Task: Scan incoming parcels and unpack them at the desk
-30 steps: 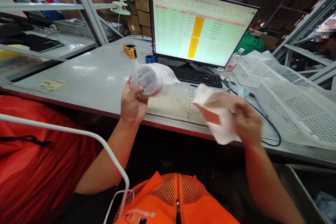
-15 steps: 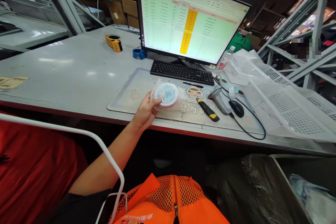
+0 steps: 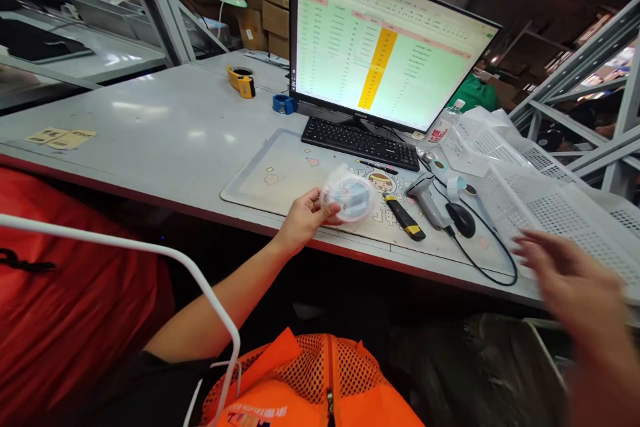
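A round, pale blue and white item in clear plastic wrap (image 3: pixel 354 199) is pinched at its left edge by my left hand (image 3: pixel 306 217), held over the desk mat. Its exact kind I cannot make out. On the right, my right hand (image 3: pixel 570 273) is smeared by motion near the desk's front edge, in front of the white baskets, so its fingers are unclear. Between the hands lie a black and yellow utility knife (image 3: pixel 404 217), a grey barcode scanner (image 3: pixel 429 203) with its cable, and a black mouse (image 3: pixel 461 220).
Behind the desk mat (image 3: pixel 250 180) are a black keyboard (image 3: pixel 360 142) and a monitor (image 3: pixel 385 47) showing a spreadsheet. White perforated baskets (image 3: pixel 560 213) stand at right. A yellow tape dispenser (image 3: pixel 242 82) and a blue tape ring (image 3: pixel 283 104) sit farther back.
My right hand has come into view at the right, moving. My left hand still holds the wrapped round item, now tilted and slightly nearer the utility knife. The view has shifted.
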`<control>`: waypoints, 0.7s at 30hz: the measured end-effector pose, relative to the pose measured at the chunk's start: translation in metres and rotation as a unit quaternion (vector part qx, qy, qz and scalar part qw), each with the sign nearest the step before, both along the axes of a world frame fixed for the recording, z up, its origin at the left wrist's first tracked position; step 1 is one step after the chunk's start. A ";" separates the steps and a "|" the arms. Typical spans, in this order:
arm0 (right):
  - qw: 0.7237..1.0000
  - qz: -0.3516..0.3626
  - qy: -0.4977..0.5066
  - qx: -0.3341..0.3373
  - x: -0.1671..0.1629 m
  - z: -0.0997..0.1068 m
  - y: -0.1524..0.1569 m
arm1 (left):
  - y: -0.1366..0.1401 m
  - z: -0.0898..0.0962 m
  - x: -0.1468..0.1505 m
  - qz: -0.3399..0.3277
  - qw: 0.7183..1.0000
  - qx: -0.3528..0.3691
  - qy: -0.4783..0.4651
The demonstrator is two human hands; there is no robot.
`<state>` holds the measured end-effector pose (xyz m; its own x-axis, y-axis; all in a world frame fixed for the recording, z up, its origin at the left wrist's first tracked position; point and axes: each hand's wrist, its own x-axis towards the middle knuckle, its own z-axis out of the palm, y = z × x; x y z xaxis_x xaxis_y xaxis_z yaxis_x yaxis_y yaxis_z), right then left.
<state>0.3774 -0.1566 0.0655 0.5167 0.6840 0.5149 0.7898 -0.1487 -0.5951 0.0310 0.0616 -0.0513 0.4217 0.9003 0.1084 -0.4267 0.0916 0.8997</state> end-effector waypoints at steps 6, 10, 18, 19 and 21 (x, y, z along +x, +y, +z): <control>0.896 0.337 0.281 -0.063 -0.128 -0.065 0.133 | -0.014 0.007 0.009 0.088 0.992 0.070 0.059; 0.873 0.331 0.355 0.044 -0.163 -0.088 0.177 | -0.009 0.008 -0.007 0.172 0.970 0.116 0.131; 0.853 0.298 0.418 0.093 -0.160 -0.104 0.185 | 0.003 0.006 -0.009 0.249 0.951 0.145 0.114; 0.854 0.301 0.416 0.090 -0.160 -0.103 0.183 | 0.004 0.006 -0.004 0.223 0.963 0.121 0.090; 0.863 0.307 0.394 0.082 -0.160 -0.101 0.177 | 0.005 0.005 0.004 0.153 0.985 0.071 0.047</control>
<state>0.2178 0.0207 -0.0358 0.3162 0.9048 0.2854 0.0314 0.2907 -0.9563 0.0348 0.0666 -0.0462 0.1482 0.9651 0.2161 -0.3286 -0.1581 0.9311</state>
